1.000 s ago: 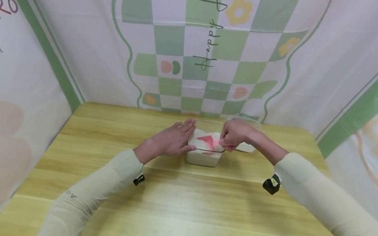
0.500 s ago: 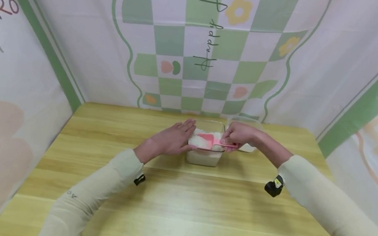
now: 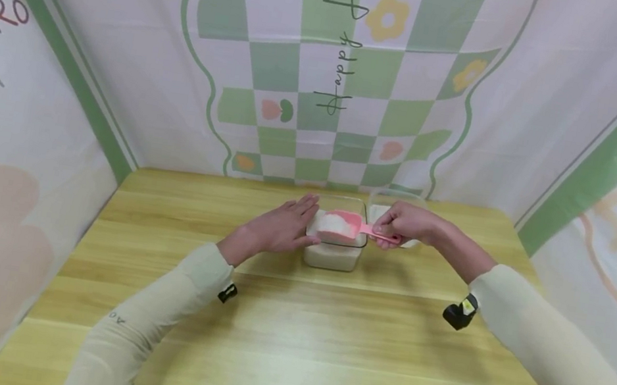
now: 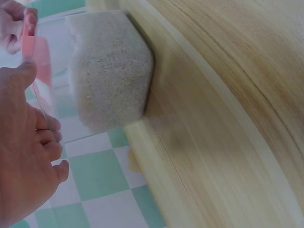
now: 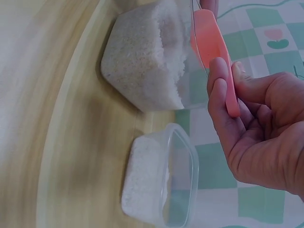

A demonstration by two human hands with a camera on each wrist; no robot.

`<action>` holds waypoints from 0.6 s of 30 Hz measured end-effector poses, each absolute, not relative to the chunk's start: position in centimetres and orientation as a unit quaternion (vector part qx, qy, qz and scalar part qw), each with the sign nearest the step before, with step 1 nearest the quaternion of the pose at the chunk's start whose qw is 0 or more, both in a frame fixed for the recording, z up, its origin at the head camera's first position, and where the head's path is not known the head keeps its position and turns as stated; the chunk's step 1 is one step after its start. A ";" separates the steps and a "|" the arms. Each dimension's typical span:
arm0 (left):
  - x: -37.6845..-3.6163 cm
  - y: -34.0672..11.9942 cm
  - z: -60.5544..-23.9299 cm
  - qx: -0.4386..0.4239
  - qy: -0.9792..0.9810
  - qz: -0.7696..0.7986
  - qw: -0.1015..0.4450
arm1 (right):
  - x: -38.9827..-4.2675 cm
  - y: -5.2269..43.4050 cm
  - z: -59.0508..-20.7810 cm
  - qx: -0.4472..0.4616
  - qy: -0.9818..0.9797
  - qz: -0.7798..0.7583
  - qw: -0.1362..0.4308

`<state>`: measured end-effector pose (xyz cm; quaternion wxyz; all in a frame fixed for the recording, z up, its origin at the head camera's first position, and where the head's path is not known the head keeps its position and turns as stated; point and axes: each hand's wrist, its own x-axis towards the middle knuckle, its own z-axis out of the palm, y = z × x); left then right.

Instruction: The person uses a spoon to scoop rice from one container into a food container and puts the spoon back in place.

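Observation:
In the head view a clear square container (image 3: 334, 247) stands at the far side of the table, part-filled with white grains that look like rice (image 4: 111, 66). My left hand (image 3: 282, 225) touches its left side at the rim, fingers extended and the thumb at the near corner. A pink scoop (image 3: 353, 222) carries a heap of white grains at the level of the container's rim. My right hand (image 3: 402, 226) pinches the scoop's handle (image 5: 231, 102) between thumb and fingers, to the right of the container.
Right beside the container stands a smaller translucent plastic tub (image 5: 192, 161), with white contents inside; my right hand partly covers it in the head view. A patterned cloth (image 3: 326, 75) hangs behind the wooden table (image 3: 287, 336).
My right hand has moved right and drawn the scoop up out of the grains. The scoop has turned level and now bears a heap. The left hand stays at the rim.

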<state>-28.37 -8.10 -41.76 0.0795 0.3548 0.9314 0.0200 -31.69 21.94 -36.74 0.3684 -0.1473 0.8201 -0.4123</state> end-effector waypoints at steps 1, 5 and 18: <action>-28.4 -8.1 -41.8 0.354 0.931 0.023 0.081 | -31.6 22.1 -36.8 -0.148 0.820 -0.415 0.367; -28.4 -8.1 -41.8 0.352 0.932 0.028 0.085 | -31.3 22.6 -37.0 -0.145 0.818 -0.425 0.361; -28.3 -8.1 -41.9 0.353 0.931 0.044 0.081 | -30.5 24.9 -36.9 -0.146 0.810 -0.459 0.334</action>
